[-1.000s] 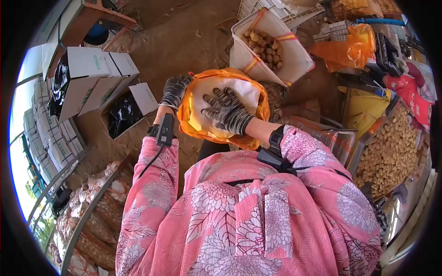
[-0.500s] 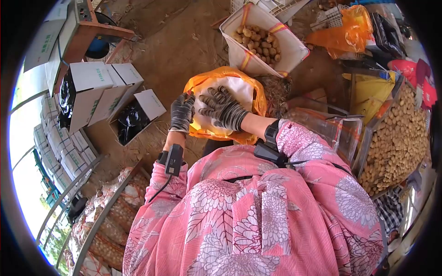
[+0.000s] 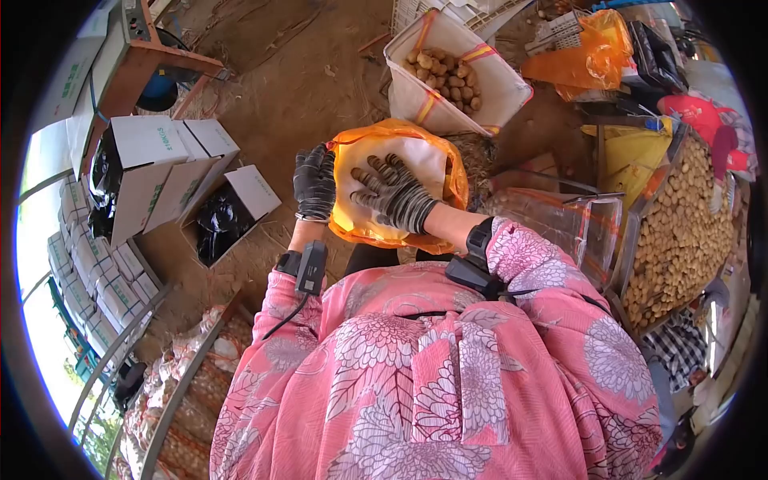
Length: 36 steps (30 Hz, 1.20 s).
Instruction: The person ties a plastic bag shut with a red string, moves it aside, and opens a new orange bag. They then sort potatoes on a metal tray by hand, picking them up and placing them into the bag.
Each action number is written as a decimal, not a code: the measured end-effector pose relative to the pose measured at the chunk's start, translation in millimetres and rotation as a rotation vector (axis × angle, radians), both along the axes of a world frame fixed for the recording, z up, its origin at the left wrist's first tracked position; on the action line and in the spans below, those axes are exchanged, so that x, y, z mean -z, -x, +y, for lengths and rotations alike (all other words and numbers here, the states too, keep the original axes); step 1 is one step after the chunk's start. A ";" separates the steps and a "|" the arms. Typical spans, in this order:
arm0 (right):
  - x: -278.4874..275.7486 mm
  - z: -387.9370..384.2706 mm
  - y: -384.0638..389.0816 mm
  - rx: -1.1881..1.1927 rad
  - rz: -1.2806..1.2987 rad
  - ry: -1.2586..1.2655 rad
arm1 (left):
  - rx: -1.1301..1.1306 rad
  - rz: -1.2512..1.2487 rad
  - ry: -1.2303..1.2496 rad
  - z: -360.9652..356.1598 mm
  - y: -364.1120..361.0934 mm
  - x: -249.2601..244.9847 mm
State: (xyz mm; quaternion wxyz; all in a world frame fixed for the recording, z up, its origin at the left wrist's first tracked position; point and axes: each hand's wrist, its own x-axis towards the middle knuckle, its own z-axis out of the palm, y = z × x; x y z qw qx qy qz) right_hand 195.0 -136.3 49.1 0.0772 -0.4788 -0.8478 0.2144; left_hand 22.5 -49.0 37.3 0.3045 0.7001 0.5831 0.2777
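Note:
An orange plastic bag stands with its mouth spread, and a white sheet lies inside it. My left hand, in a dark striped glove, is closed on the bag's left rim; its fingertips are partly hidden. My right hand, gloved alike, rests with fingers spread on the white sheet inside the mouth. What lies under the sheet is hidden.
Beyond the bag stands a white bin holding potatoes. Open cartons with black liners are at left. A large bin of potatoes stands at right, with a person beside it. Filled net sacks lie lower left.
My right hand's fingers have spread a little wider over the white sheet. My left hand stays at the bag's left rim. The camera view has shifted slightly.

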 end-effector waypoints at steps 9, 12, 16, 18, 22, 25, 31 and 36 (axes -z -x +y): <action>0.1 -0.9 3.9 0.054 -0.013 0.010 | -0.200 -0.530 0.787 49.1 -12.4 3.8; 6.5 1.1 4.4 0.054 0.003 0.001 | -0.060 -1.105 0.804 47.4 -10.9 -15.5; 15.2 -0.7 3.4 0.038 -0.015 -0.126 | 0.135 -0.900 0.759 11.7 -22.7 -98.3; 33.9 -0.9 5.8 0.093 0.016 -0.187 | 0.247 -0.701 0.781 -10.6 -22.9 -67.4; -14.5 2.2 -6.1 -0.038 0.042 0.002 | 0.299 -0.613 0.697 -43.6 -49.7 -50.8; -43.7 -13.5 -40.1 -0.027 0.091 0.228 | 0.223 -0.722 0.748 -44.1 -62.3 -46.7; -25.4 -95.9 -105.6 1.222 0.820 0.373 | 0.583 -0.272 0.173 -58.1 -65.0 23.9; -39.4 -107.2 -77.3 1.476 0.937 1.099 | 0.624 -0.027 0.138 -65.8 -72.5 6.0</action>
